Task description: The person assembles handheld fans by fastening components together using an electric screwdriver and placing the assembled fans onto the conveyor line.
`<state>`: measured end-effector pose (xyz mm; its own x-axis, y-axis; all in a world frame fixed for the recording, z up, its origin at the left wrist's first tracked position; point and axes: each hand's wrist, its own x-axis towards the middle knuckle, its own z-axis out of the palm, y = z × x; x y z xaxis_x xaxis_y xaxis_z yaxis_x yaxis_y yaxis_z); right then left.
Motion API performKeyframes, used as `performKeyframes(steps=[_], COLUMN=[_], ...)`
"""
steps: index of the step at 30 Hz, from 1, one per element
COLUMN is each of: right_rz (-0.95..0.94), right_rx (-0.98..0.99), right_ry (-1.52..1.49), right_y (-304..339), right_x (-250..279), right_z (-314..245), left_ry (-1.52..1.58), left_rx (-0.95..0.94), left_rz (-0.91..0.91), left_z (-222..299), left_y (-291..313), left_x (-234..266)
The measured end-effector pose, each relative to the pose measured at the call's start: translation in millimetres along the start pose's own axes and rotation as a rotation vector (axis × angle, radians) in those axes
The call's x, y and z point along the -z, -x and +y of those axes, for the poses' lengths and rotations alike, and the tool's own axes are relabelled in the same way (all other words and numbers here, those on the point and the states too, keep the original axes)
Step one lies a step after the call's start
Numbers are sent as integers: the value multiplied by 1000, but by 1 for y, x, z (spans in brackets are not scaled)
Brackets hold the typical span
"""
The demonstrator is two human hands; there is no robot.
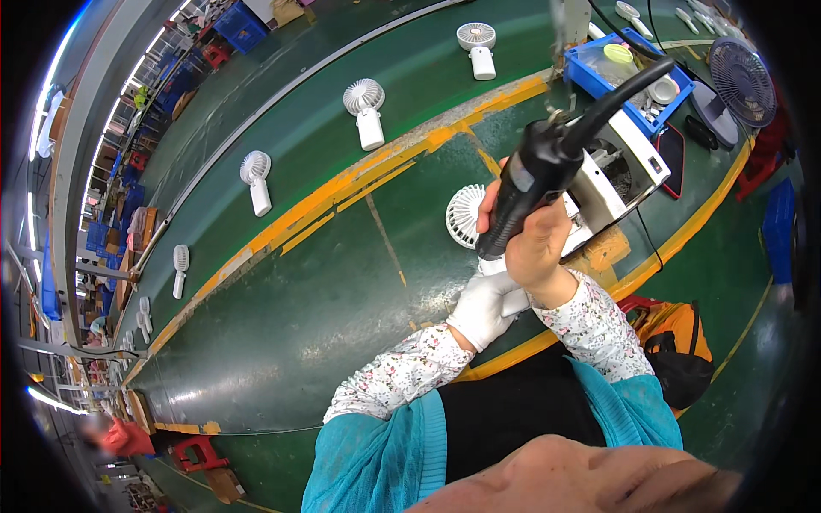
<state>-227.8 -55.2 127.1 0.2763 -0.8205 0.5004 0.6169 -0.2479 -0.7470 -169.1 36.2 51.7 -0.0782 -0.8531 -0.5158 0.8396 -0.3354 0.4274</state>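
In my bare right hand [540, 244] is a black electric screwdriver [532, 175], fingers wrapped round its body and tip pointing down. A thick black cable leaves its top toward the upper right. The screwdriver's lower end meets a white handheld fan [464, 217] at the handle, near my left hand; the exact contact point is hidden. My left hand [483, 311], in a white glove, is closed round that fan's handle on the green table, with the round grille facing up beyond it. My right forearm and fingers partly cover the fan.
Several white handheld fans, one of them [367, 114], lie along the green belt [308, 128] beyond the table. At the right stand a white box-shaped device [641, 154], a blue bin [590, 64] of parts and a dark desk fan [741, 83]. A person in red [126, 438] is far left.
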Motion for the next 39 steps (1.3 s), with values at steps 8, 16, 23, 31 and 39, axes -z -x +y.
performKeyframes(steps=[8, 16, 23, 31, 39], right_rz=[-18, 28, -39, -211, -74], right_rx=[-64, -151, -182, -68, -55], right_ry=[-53, -216, -118, -56, 85], right_y=[2, -5, -7, -6, -2], right_x=[3, 12, 22, 14, 21], right_z=[7, -1, -6, 6, -10], left_ry=[-1549, 95, -1068, -2014, -890], left_rx=[-778, 156, -691, -748, -336], left_rz=[-241, -94, 211, 770, 21], left_z=[14, 29, 170, 271, 249], left_y=[18, 12, -71, -139, -84], left_x=[-12, -4, -28, 18, 7])
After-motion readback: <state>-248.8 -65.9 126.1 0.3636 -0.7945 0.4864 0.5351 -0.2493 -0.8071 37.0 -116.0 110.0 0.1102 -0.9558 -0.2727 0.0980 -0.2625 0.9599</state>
